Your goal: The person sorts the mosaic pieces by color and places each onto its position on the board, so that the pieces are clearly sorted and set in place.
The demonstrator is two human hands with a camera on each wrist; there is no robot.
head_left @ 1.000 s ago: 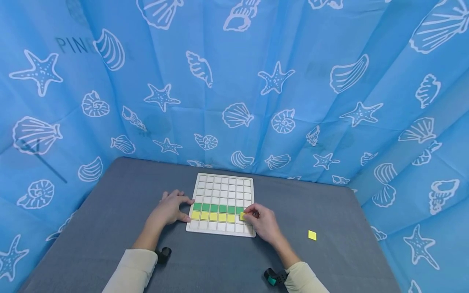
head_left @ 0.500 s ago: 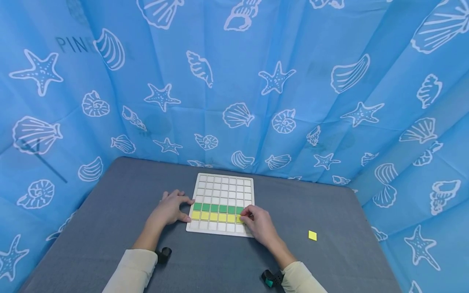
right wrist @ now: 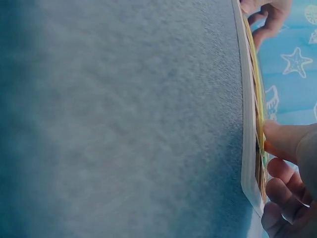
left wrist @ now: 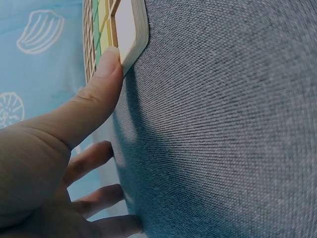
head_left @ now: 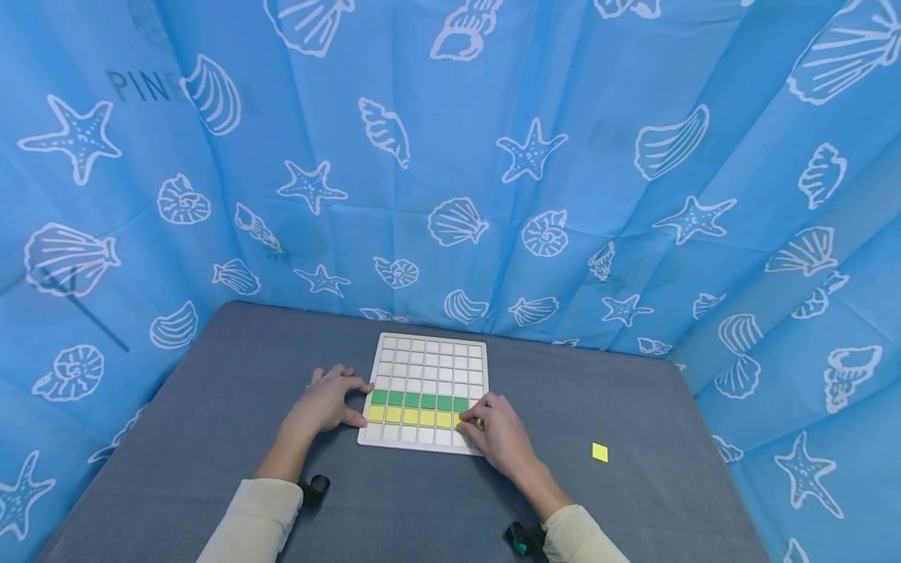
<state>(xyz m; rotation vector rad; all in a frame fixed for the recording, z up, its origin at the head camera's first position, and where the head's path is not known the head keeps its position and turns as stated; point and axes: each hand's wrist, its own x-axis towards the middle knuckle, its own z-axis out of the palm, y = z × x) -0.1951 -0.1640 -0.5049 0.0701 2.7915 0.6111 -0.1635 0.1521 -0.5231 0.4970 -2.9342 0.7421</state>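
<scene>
A white gridded board (head_left: 432,352) lies on the table with a row of green tiles (head_left: 411,399) and, just below it, a row of yellow tiles (head_left: 411,416). My left hand (head_left: 324,403) rests at the board's left edge; in the left wrist view the thumb (left wrist: 94,99) touches its corner area, with the other fingers spread apart. At the right end of the yellow row, my right hand (head_left: 503,436) pinches a yellow tile (head_left: 459,420) between thumb and index finger, low against the board. My fingers partly hide that tile and the cells to its right.
One loose yellow tile (head_left: 600,452) lies on the grey cloth-covered table (head_left: 633,508) to the right of the right hand. A blue curtain (head_left: 450,180) with white shell prints hangs behind the table and along its sides.
My right hand has moved slightly left and lowered the yellow tile beside the others in the yellow row. The left hand has stayed still.
</scene>
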